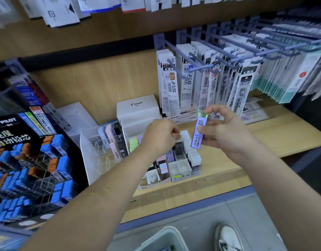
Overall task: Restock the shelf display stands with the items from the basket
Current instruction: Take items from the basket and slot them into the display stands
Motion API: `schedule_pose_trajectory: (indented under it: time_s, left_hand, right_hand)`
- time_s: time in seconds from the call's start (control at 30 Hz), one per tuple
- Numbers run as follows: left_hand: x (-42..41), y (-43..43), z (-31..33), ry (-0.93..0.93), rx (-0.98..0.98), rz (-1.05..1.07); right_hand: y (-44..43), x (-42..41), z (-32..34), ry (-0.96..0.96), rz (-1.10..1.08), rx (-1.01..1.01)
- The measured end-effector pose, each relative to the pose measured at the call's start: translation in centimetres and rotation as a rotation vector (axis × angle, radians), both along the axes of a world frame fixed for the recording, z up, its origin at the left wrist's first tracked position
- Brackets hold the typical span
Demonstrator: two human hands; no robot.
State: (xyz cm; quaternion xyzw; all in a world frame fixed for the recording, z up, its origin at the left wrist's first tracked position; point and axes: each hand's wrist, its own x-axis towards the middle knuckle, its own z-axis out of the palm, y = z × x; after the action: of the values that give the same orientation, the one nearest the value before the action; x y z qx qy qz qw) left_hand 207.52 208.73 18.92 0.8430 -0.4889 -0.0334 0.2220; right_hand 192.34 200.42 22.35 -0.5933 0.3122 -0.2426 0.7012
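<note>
- Down at the very bottom, nearest of all, spotted the pale rim of the basket (168,230) below both forearms, with a light shoe (226,235) just to its right on the grey floor (255,214).
- Saw the right hand (226,132) pinching a slim purple lead case (199,132) with a green cap (204,115), thumb and fingertips on its upper end, other fingers curled under its lower end, case tilted in the air just right of the left hand (160,135).
- Found the left hand knuckles-up over the divided display stand (185,172), fingers curled down onto a black case (178,148) standing in one slot; couldn't tell whether gripping it or only touching.
- Noticed a clear acrylic rack (101,147) just left of the left hand, and a black Pilot display (13,131) full of blue cases (63,189) further left past the forearm.
- Clocked a white Pilot box (138,109) right beyond the left hand and rows of hanging refill packs (172,87) beyond the right hand.
</note>
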Motion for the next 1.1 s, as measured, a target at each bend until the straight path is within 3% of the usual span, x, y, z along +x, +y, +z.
schedule_pose_trajectory:
  time_s: [0.1, 0.27, 0.33, 0.4, 0.53, 0.6, 0.7, 0.83, 0.97, 1.1]
  left_hand:
    - [0.0, 0.0, -0.9, -0.023, 0.029, -0.003]
    - [0.2, 0.0, -2.3, -0.287, 0.157, -0.066]
    - [0.3, 0.0, -2.1, -0.310, 0.158, -0.077]
    - [0.0, 0.2, -1.0, -0.145, 0.027, -0.026]
    - [-0.7, 0.9, 3.4, 0.686, -0.294, 0.000]
    - [-0.8, 1.5, 5.2, 0.792, -0.242, -0.087]
    - [-0.9, 2.0, 6.5, 0.693, -0.173, -0.121]
    - [0.8, 2.6, 6.4, 0.434, -0.223, -0.005]
    - [0.9, 3.4, 4.5, 0.182, -0.018, -0.022]
    - [0.6, 3.3, 2.0, 0.115, 0.057, -0.025]
  right_hand:
    - [0.1, 0.2, -0.3, 0.022, 0.010, 0.004]
    - [0.3, 0.4, -0.3, 0.041, 0.006, 0.041]
    - [0.3, 0.4, -0.2, 0.050, 0.004, 0.053]
    - [0.3, 0.5, -0.2, 0.055, 0.004, 0.056]
    - [0.6, 0.6, -0.1, 0.071, 0.040, 0.035]
    - [0.8, 0.7, -0.1, 0.066, 0.059, 0.028]
    - [1.0, 0.9, 0.1, 0.050, 0.058, 0.014]
    - [0.6, 0.8, 0.0, 0.081, -0.032, -0.005]
    - [0.1, 0.6, -0.4, 0.153, -0.084, -0.016]
    - [0.2, 0.7, -0.9, 0.194, -0.066, -0.034]
